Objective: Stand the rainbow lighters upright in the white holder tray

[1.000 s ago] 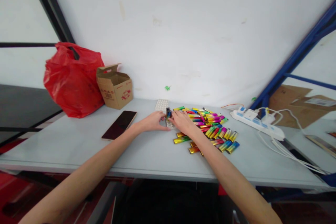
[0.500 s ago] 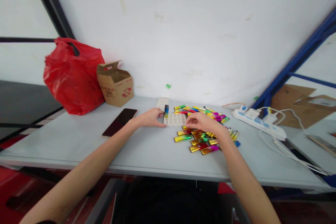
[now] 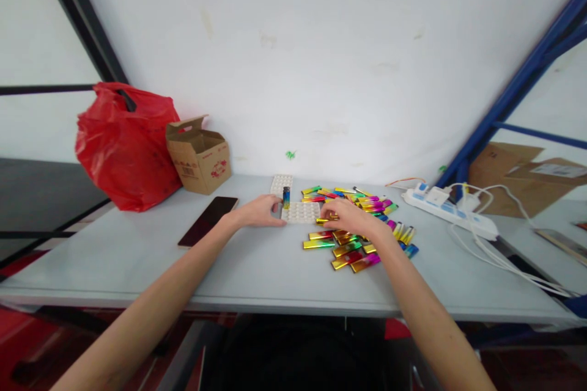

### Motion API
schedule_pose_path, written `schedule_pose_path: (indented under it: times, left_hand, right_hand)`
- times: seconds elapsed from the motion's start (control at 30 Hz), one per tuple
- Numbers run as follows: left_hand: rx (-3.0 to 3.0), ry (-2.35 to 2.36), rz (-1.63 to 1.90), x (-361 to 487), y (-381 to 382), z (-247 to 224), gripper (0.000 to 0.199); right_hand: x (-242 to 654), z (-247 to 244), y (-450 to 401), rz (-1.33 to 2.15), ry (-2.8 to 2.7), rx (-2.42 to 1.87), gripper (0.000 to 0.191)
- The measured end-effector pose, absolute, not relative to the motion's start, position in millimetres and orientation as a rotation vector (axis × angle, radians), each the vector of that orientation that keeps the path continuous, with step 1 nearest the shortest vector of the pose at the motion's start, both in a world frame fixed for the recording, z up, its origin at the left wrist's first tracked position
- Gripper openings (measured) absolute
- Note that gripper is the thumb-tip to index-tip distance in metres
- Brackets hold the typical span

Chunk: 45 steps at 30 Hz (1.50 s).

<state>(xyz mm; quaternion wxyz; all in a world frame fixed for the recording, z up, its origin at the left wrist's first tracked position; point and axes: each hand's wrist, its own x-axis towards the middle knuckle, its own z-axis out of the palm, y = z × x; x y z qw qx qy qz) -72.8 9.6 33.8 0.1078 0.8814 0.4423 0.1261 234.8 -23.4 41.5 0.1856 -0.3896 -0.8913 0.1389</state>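
One blue-and-gold lighter (image 3: 286,197) stands upright at the nine-o'clock end of the white tray (image 3: 305,213), at two o'clock from your nearer left hand (image 3: 258,211), half-open and empty; your right hand (image 3: 351,218) curls opposite, grip unclear.

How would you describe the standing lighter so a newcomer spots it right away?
On the grey table, find the nearer of two white dimpled trays, between the left hand and the right hand. At its left end stands a slim blue-and-yellow lighter with a dark top. It alone stands upright in that tray; the other colourful lighters are spread to the right.
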Motion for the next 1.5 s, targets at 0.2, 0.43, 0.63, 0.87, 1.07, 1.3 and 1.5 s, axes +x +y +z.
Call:
schedule_pose_path:
  times: [0.2,0.43,0.63,0.87,1.07,1.3,1.5]
  left_hand:
    - [2.595,1.321,0.451,-67.3,7.0,29.8,0.051]
    - [2.582,1.26,0.489,-57.7,-1.2,31.0,0.054]
    - [2.591,1.242,0.502,-43.6,-8.7,24.9,0.058]
    - [2.596,1.257,0.498,-41.2,-10.2,24.5,0.057]
    - [2.612,1.247,0.501,-40.1,-11.1,25.6,0.057]
    - [2.596,1.212,0.542,-39.9,-12.8,26.8,0.056]
    - [2.61,1.247,0.491,-40.0,-12.9,27.0,0.057]
  right_hand:
    - [223.5,52.0,-26.4,0.356,-2.252,-1.036,0.019]
    - [196.1,34.9,-25.6,1.029,-1.679,-0.95,0.043]
    - [194.8,30.9,-21.5,1.156,-1.456,-0.95,0.039]
    - [194.1,38.2,-24.0,1.277,-1.339,-0.857,0.038]
    - [185.6,35.3,-29.9,1.396,-1.341,-0.833,0.041]
    - [178.8,25.2,-25.4,1.245,-1.475,-0.973,0.048]
    - [180.2,24.4,-23.3,0.572,-1.664,-1.193,0.053]
